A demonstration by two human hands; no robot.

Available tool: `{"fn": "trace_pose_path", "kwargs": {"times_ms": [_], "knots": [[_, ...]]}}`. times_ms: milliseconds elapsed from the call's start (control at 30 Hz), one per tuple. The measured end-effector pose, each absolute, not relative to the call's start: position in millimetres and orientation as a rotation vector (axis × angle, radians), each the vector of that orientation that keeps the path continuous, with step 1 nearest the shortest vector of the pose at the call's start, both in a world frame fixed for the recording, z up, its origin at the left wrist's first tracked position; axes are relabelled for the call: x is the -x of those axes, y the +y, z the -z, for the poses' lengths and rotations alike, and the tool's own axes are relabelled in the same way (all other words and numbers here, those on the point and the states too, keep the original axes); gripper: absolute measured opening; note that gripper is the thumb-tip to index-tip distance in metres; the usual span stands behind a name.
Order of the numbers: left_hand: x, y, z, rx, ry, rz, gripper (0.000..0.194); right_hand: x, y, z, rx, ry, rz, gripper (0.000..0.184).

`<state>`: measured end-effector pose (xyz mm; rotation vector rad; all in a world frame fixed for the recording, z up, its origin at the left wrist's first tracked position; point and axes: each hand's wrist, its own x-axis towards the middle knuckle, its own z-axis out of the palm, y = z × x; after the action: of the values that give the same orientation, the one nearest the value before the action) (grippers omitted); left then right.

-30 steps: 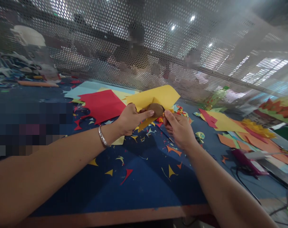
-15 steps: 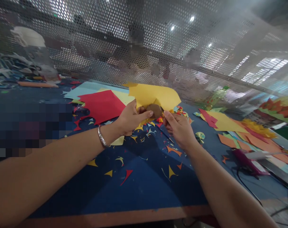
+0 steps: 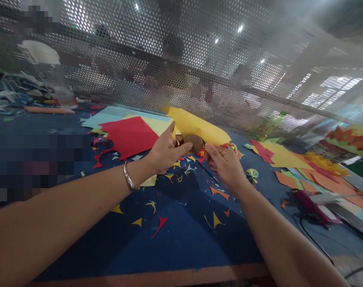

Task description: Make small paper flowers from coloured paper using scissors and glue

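My left hand, with a silver bangle at the wrist, is closed on a flat round brown disc and a sheet of yellow paper. Its thumb presses on the face of the disc. The yellow sheet stands up behind the disc and curls over at the top. At the disc's right edge, my right hand is closed in a pinch. What its fingertips hold is hidden. A thin dark stick, perhaps a pencil, shows just below that hand. Beneath both hands lie small paper offcuts in several colours.
Red paper and light blue paper lie to the left. At right are orange and yellow sheets, a magenta device with a cable, and a green-capped bottle. A perforated metal screen rises behind, with people beyond it.
The yellow sheet has tipped, its upper part now folded lower over toward the right. Both hands keep nearly the same place at the disc.
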<state>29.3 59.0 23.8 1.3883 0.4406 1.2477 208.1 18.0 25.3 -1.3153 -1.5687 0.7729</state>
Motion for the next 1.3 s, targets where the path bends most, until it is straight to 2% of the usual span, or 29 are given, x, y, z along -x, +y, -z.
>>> {"fn": "trace_pose_path", "kwargs": {"times_ms": [333, 700, 1033, 1300], "knots": [[-26, 67, -21, -1.459, 0.405, -1.204, 0.072, -206, 17, -28, 1.352, -1.584, -0.696, 0.054], [-18, 76, -19, -1.618, 0.518, -1.167, 0.054, -216, 20, -27, 1.386, -1.738, -0.652, 0.053], [-15, 75, -25, -1.561, 0.545, -1.022, 0.068, -221, 22, -30, 1.399, -1.919, -0.554, 0.054], [-11, 79, -26, -1.656, 0.495, -0.994, 0.054, -223, 23, -29, 1.369, -1.955, -0.55, 0.054]]}}
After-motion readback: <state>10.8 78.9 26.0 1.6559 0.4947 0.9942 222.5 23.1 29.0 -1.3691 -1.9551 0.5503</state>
